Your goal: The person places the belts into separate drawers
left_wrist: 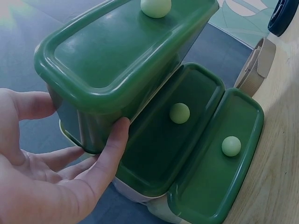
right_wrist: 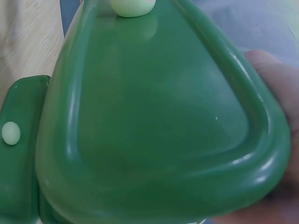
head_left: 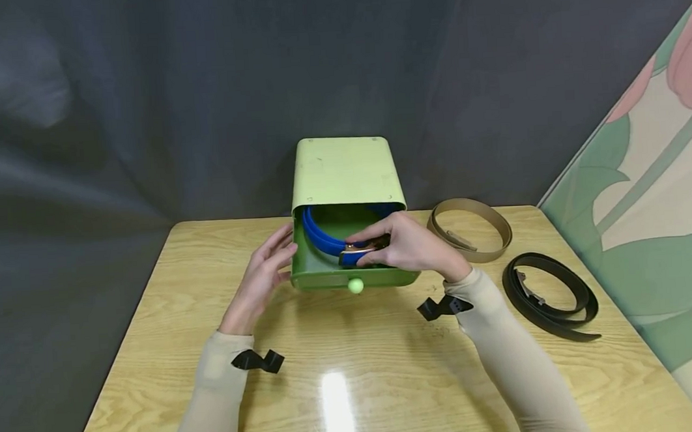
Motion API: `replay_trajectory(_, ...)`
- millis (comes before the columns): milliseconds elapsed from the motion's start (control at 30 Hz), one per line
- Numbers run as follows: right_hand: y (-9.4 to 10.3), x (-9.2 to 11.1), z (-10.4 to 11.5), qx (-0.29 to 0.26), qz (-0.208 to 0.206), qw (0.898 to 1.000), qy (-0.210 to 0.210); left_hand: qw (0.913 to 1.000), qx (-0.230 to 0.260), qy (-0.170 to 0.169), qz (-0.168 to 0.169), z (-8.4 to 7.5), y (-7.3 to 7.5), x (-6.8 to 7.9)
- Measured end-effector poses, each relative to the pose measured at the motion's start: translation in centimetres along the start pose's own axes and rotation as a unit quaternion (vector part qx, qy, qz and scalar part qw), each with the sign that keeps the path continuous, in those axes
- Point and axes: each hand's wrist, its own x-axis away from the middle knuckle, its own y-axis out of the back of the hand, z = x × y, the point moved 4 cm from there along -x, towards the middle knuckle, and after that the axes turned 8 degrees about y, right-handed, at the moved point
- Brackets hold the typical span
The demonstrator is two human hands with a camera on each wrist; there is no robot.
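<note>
Sleeves (head_left: 209,399): pale, cut off at the bottom, with a black piece (head_left: 445,307) at each wrist.
Tabletop (head_left: 296,388): wood; its near edge is out of sight, and bright shine hides one bit.
Black belt (head_left: 563,330): coiled on the right; cut off in the left wrist view.
Left hand (head_left: 261,272): loose grip, fingers out, touching the side of the drawer (head_left: 326,281); one fingertip hides behind its corner.
Right hand (head_left: 414,242): grip pinching the blue belt (head_left: 322,241) by its buckle, covering part of both; blurry in the right wrist view.
Drawer: pulled out; its front blocks the inside from both wrist views.
Lower drawers (left_wrist: 212,177): two, hidden from the head view.
Blue belt: curled in the drawer, its back lost in shade.
Tan belt (head_left: 483,256): coiled beside the box (head_left: 346,170).
Curtain (head_left: 314,61): dark, behind everything.
</note>
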Motion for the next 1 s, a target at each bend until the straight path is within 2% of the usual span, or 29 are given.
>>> replay_trajectory(400, -0.6, -0.8, -0.3, -0.005, 0.028, 1.0, 0.003, 1.0, -0.005, -0.001, 0.0, 0.0, 0.0, 0.1)
replay_trajectory(700, -1.1, -1.5, -0.4, 0.016, 0.049, 0.999, 0.015, 0.9999, -0.008, 0.004, -0.006, 0.0, 0.2, 0.3)
replay_trajectory(1000, -1.3, -1.5, -0.6, 0.012, 0.06, 0.998, 0.004, 1.0, -0.009, 0.005, 0.0, -0.1, 0.1, 0.2)
